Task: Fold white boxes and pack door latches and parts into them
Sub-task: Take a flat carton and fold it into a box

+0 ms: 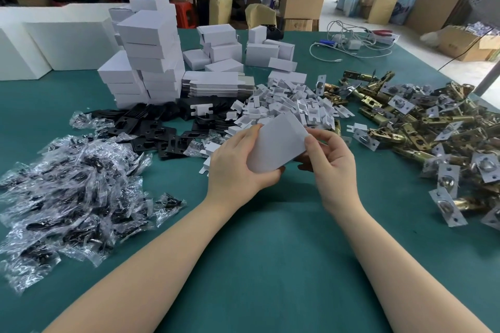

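Observation:
A white box [278,143] is held above the green table [270,251], tilted with its far end up to the right. My left hand [238,167] grips its near left end, thumb on top. My right hand [330,162] pinches its right edge with thumb and fingers. Brass door latches [422,127] lie heaped at the right. White card inserts [292,105] are piled behind the box. Black plates [157,130] and clear bags of screws [73,192] lie at the left.
A tall stack of folded white boxes [151,51] and a bundle of flat box blanks [216,86] stand at the back left. More boxes [259,51] and white cables [351,43] lie at the far edge. People work at benches behind.

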Demonstrator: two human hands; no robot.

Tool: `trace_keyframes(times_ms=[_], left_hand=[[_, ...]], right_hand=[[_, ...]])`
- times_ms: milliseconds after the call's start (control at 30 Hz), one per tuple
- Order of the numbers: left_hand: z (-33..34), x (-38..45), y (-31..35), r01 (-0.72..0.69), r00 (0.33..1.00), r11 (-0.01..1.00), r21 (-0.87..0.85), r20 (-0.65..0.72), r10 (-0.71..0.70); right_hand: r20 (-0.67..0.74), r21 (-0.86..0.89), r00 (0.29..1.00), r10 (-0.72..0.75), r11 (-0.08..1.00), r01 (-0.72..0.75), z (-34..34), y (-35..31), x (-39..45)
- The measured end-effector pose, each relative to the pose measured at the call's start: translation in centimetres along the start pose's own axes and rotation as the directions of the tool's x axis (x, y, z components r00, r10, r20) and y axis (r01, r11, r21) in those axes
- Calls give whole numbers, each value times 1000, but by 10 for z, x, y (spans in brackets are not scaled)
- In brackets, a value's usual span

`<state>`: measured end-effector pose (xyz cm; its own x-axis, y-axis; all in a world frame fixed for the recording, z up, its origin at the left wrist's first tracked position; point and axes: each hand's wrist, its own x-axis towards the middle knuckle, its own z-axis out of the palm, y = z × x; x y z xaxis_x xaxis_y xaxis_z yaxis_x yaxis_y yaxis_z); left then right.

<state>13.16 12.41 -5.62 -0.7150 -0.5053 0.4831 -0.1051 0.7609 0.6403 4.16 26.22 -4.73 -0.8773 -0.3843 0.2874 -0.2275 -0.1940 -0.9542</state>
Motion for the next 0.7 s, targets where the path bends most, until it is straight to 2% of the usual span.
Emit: trace_keyframes(times_ms=[233,433,567,700], left_hand=[[1,2,-1,-14,1000,1000,1,-3,14],[2,-1,-1,-21,1000,999,36,-11,21],[1,0,-1,11,1000,1000,4,-3,-11],[0,1,0,6,1000,1000,5,-3,-6]], right_hand=[[23,27,999,25,999,-25,-2,0,3],[-67,-58,995,-77,996,73,2,2,-4],[-62,-128,992,-112,986,103,0,3,-4],[-35,-104,997,-71,992,67,-3,2,-1]])
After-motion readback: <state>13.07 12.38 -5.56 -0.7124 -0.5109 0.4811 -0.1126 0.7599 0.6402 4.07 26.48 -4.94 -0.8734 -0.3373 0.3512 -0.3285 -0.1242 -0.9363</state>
